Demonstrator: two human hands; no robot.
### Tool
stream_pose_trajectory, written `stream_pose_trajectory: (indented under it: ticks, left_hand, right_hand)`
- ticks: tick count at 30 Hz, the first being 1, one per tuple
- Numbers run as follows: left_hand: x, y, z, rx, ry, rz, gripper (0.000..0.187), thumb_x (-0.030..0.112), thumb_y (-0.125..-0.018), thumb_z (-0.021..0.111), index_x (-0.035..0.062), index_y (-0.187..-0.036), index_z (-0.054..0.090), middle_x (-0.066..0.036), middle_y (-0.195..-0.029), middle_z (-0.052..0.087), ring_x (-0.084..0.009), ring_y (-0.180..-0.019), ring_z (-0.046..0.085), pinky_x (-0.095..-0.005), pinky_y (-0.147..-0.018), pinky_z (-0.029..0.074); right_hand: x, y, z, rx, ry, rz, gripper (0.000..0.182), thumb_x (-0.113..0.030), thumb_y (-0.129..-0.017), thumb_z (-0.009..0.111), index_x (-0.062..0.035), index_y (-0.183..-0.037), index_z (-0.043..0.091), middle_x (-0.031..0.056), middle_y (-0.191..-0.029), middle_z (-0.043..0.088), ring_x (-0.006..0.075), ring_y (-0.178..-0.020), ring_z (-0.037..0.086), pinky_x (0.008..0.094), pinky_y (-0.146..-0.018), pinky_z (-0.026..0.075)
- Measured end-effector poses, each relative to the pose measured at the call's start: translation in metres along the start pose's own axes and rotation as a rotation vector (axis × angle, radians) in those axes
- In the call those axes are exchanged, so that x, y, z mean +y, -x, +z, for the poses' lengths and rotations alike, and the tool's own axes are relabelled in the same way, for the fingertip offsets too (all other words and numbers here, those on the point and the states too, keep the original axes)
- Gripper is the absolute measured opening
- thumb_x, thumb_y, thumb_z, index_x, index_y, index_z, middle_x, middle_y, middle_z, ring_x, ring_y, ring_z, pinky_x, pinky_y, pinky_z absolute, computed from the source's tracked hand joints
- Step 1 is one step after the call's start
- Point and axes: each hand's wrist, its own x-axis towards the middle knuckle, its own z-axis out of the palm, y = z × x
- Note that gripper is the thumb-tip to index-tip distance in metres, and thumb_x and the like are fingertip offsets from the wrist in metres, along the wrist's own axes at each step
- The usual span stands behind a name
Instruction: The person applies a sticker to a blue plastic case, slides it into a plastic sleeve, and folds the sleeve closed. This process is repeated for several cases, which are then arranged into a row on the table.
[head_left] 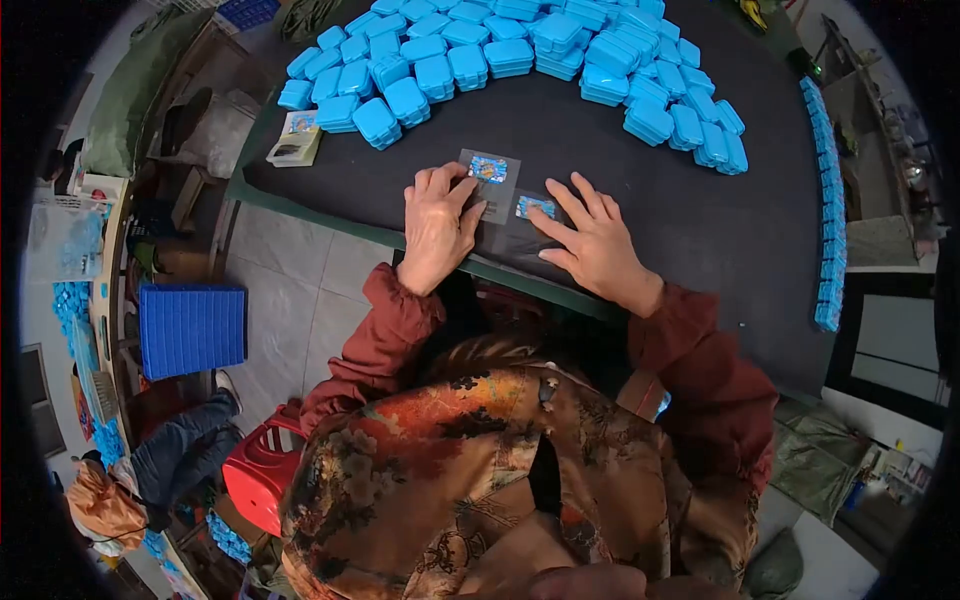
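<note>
My left hand (437, 222) is on the dark table with its fingers curled, thumb and index finger closed at the left edge of a clear plastic sheet (498, 210). A small blue printed sticker (488, 168) shows at the sheet's upper end. Spread fingers mark my right hand (602, 245), palm down; its index finger touches a second blue printed sticker (533, 204). Clear film seems to lie beneath that sticker too, but its outline is hard to make out.
Many small light-blue cases (435, 75) are piled across the far side of the table (690, 230). A stack of printed pieces (295, 140) sits at the left edge. Along the right edge runs a row of blue cases (828, 200). A red stool (255, 475), blue crate (193, 330) and another person (180, 440) are at left.
</note>
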Motion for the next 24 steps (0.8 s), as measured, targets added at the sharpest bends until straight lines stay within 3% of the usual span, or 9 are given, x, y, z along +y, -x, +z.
stream_pose_trajectory:
  ticks: [2, 4, 8, 10, 11, 17, 20, 23, 24]
  left_hand:
    - [0.001, 0.000, 0.000, -0.002, 0.006, -0.002, 0.027, 0.006, -0.066, 0.069, 0.0008, -0.093, 0.064, -0.009, -0.102, 0.055, -0.0284, -0.094, 0.049, -0.0373, -0.073, 0.037]
    - [0.004, -0.002, -0.002, 0.005, 0.021, 0.006, 0.026, 0.003, -0.067, 0.068, 0.0001, -0.092, 0.063, -0.011, -0.101, 0.056, -0.0301, -0.092, 0.050, -0.0370, -0.072, 0.039]
    - [0.023, -0.006, -0.008, 0.168, 0.173, 0.005, 0.019, 0.004, -0.073, 0.067, -0.0014, -0.090, 0.063, -0.011, -0.090, 0.058, -0.0240, -0.084, 0.053, -0.0334, -0.069, 0.042]
    - [0.038, -0.004, -0.015, -0.004, 0.710, -0.429, 0.014, 0.009, -0.082, 0.064, -0.0029, -0.088, 0.062, -0.007, -0.078, 0.059, -0.0144, -0.074, 0.053, -0.0284, -0.066, 0.042]
    - [0.042, -0.004, -0.015, -0.058, 0.861, -0.484, 0.021, 0.018, -0.088, 0.061, -0.0027, -0.084, 0.062, -0.002, -0.075, 0.058, -0.0073, -0.068, 0.050, -0.0240, -0.064, 0.041]
    - [0.065, -0.024, -0.026, -0.394, 1.607, -0.731, 0.019, 0.017, -0.088, 0.060, -0.0008, -0.087, 0.066, -0.002, -0.079, 0.063, -0.0067, -0.070, 0.055, -0.0194, -0.062, 0.042]
    - [0.065, -0.020, -0.013, -0.315, 1.656, -0.643, 0.016, 0.014, -0.089, 0.059, -0.0009, -0.090, 0.066, -0.003, -0.081, 0.065, -0.0061, -0.073, 0.056, -0.0197, -0.065, 0.043]
    - [0.068, -0.020, -0.007, -0.163, 1.523, -0.615, 0.012, 0.010, -0.088, 0.060, -0.0007, -0.088, 0.067, -0.002, -0.081, 0.064, -0.0056, -0.074, 0.055, -0.0202, -0.066, 0.043]
    - [0.068, -0.021, -0.007, -0.164, 1.524, -0.614, 0.012, 0.010, -0.088, 0.060, -0.0007, -0.088, 0.067, -0.002, -0.081, 0.064, -0.0056, -0.074, 0.055, -0.0202, -0.066, 0.043]
  right_hand:
    - [-0.006, 0.008, -0.002, 0.018, -0.013, 0.044, 0.044, -0.022, -0.075, 0.068, -0.0152, -0.117, 0.058, 0.0106, -0.133, 0.042, 0.0330, -0.123, 0.036, 0.0444, -0.092, 0.034]
    - [-0.008, 0.012, -0.002, 0.152, -0.108, 0.068, 0.029, -0.012, -0.071, 0.069, -0.0105, -0.099, 0.064, 0.0066, -0.113, 0.054, 0.0263, -0.110, 0.047, 0.0391, -0.082, 0.037]
    - [-0.005, 0.007, 0.005, 0.179, -0.195, 0.095, 0.020, -0.004, -0.067, 0.069, -0.0084, -0.086, 0.064, 0.0025, -0.093, 0.056, 0.0216, -0.093, 0.052, 0.0366, -0.072, 0.038]
    - [-0.006, 0.001, -0.002, 0.410, -0.081, 0.021, 0.018, -0.003, -0.066, 0.069, -0.0092, -0.081, 0.062, 0.0016, -0.085, 0.054, 0.0211, -0.084, 0.053, 0.0358, -0.066, 0.036]
    - [-0.007, -0.002, -0.009, 0.410, -0.079, 0.017, 0.018, -0.003, -0.066, 0.069, -0.0092, -0.081, 0.062, 0.0016, -0.085, 0.054, 0.0211, -0.084, 0.053, 0.0358, -0.066, 0.036]
    - [-0.022, -0.010, -0.051, 0.527, 0.164, -0.141, 0.028, -0.004, -0.060, 0.069, -0.0105, -0.087, 0.063, 0.0033, -0.091, 0.055, 0.0227, -0.088, 0.054, 0.0353, -0.072, 0.038]
    - [-0.021, -0.007, -0.055, 0.499, 0.179, -0.201, 0.039, -0.001, -0.058, 0.065, -0.0107, -0.096, 0.063, 0.0061, -0.100, 0.055, 0.0234, -0.092, 0.054, 0.0372, -0.076, 0.038]
    - [-0.026, -0.006, -0.073, 0.452, 0.059, -0.069, 0.054, 0.002, -0.061, 0.060, -0.0080, -0.113, 0.057, 0.0099, -0.113, 0.053, 0.0233, -0.100, 0.053, 0.0363, -0.081, 0.039]
    - [-0.029, -0.004, -0.080, 0.468, -0.331, 0.104, 0.056, -0.001, -0.065, 0.060, -0.0075, -0.120, 0.051, 0.0108, -0.117, 0.051, 0.0238, -0.104, 0.051, 0.0359, -0.083, 0.039]
